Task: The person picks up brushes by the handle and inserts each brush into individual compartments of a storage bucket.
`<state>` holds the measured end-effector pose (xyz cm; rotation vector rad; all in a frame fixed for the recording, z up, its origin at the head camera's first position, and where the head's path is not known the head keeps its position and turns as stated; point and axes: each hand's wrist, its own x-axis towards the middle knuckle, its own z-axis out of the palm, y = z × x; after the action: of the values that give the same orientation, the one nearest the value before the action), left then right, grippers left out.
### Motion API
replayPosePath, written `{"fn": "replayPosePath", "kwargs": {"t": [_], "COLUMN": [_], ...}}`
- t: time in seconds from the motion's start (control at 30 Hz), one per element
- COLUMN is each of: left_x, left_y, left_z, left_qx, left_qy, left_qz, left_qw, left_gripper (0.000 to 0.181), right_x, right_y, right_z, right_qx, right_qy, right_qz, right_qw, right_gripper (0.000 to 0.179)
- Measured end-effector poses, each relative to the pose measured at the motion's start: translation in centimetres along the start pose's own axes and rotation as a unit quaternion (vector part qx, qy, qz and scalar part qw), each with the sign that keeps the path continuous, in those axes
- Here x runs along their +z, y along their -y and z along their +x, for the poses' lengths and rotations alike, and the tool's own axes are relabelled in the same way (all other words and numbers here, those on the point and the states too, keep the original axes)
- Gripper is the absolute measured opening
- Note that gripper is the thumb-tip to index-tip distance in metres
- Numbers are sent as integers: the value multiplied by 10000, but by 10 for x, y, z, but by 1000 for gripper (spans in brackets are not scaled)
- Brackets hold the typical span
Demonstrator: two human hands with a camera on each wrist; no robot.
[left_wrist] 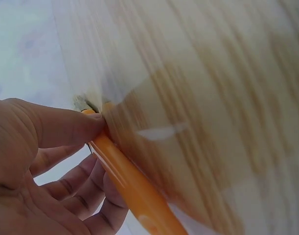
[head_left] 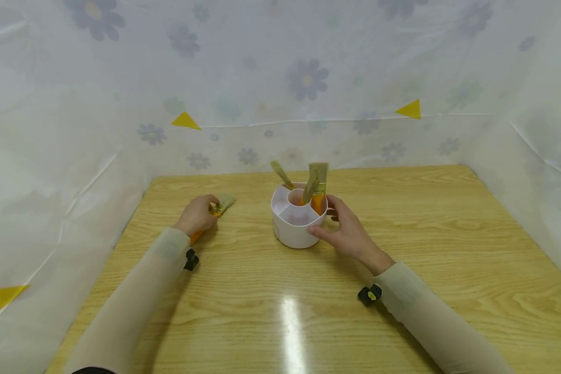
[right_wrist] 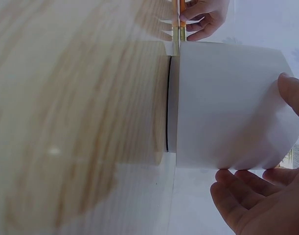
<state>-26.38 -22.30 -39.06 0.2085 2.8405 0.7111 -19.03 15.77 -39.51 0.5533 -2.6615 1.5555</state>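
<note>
On the left of the table, my left hand (head_left: 198, 214) pinches a paintbrush (head_left: 223, 204) between thumb and fingers, its pale bristles pointing away from me. In the left wrist view the orange handle (left_wrist: 132, 181) runs down past the curled fingers, close over the tabletop. My right hand (head_left: 350, 238) grips the right side of a round white divided organizer (head_left: 295, 236), thumb at the front and fingers round the side. Upright in the organizer are a small brush (head_left: 281, 173) at the back left, a wide brush (head_left: 322, 179) at the right and another brush (head_left: 311, 184) leaning near the central cup.
The wood-grain table (head_left: 243, 291) reflects a bright strip of light near its front. Pale flowered sheeting (head_left: 271, 78) hangs behind the table and at both sides, with yellow triangles (head_left: 409, 109) on it.
</note>
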Motion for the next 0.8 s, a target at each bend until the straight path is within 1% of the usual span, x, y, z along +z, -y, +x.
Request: {"fn": "replayPosePath", "kwargs": {"t": [0.27,0.5,0.7,0.8], "left_x": [2,6,7,9], "left_y": [-5,-17,-25,-29], "left_z": [0,-3,-7,-9], "left_qx": [90,211,392,537], "left_qy": [-40,-183,-308,-383], "left_qz": [-12,47,-92,-140], "left_qw": [10000,9996,9987,9977], "left_gripper": [49,47,45,44], "right_x": [0,0,0,0], "right_y": [-2,-3,-2,-1], "right_z": [1,1,1,0], "right_qx": [-18,14,4,5], "right_qy": [-51,-52,-45,-32], "right_qz": [-38,-42,-34,-44], "right_qw": [10000,10000,10000,10000], "right_gripper": [87,87,87,87]}}
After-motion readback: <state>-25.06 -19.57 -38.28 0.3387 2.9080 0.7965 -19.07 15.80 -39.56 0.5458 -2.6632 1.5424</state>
